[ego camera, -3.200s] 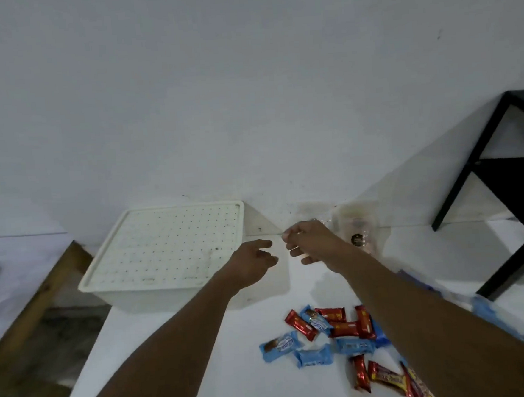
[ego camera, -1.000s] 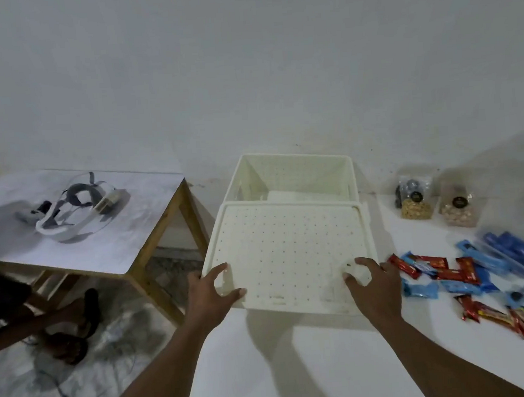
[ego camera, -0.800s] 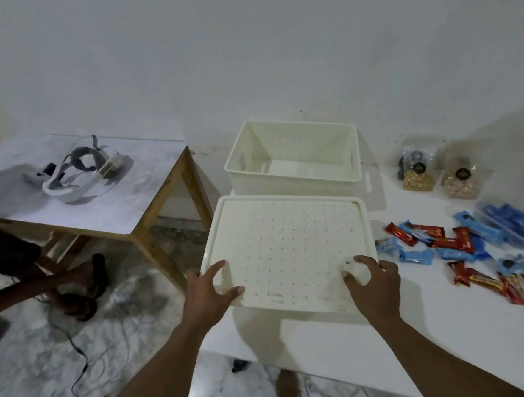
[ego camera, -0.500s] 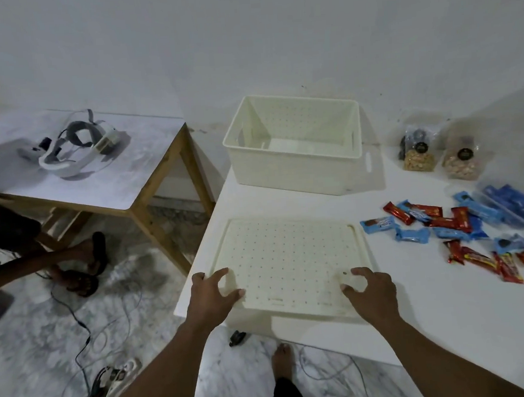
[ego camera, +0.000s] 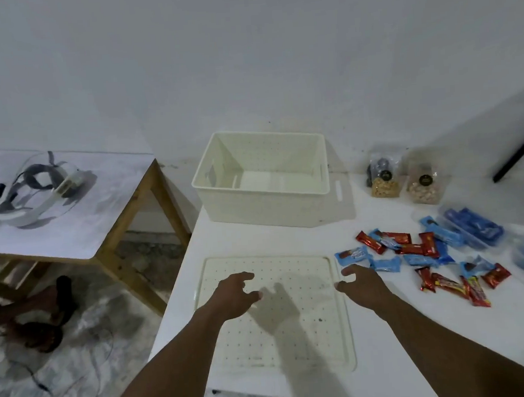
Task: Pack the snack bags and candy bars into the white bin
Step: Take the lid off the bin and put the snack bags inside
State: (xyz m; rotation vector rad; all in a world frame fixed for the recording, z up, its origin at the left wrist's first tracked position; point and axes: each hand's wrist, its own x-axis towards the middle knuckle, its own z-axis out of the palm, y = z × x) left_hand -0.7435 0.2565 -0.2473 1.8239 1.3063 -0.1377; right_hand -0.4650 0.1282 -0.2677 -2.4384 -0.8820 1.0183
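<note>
The white bin (ego camera: 255,208) stands open and empty at the back of the white table. Its perforated lid (ego camera: 299,344) lies flat near the front edge. My left hand (ego camera: 235,296) hovers over the lid, fingers apart, holding nothing. My right hand (ego camera: 361,286) hangs over the lid's right edge, also empty with fingers spread. Red and blue candy bars (ego camera: 413,256) lie scattered to the right of the lid. Two clear snack bags of nuts (ego camera: 385,179) stand at the back right. Blue packets (ego camera: 470,227) lie further right.
A lower wooden table (ego camera: 80,232) at the left carries a white headset (ego camera: 34,195). Someone's leg and foot (ego camera: 30,310) rest on the marble floor beneath it, with cables nearby. A black frame leg (ego camera: 518,152) leans at the far right.
Both hands carried the lid off the bin, set it down at the table's front and let go. They now hover above it, moved forward.
</note>
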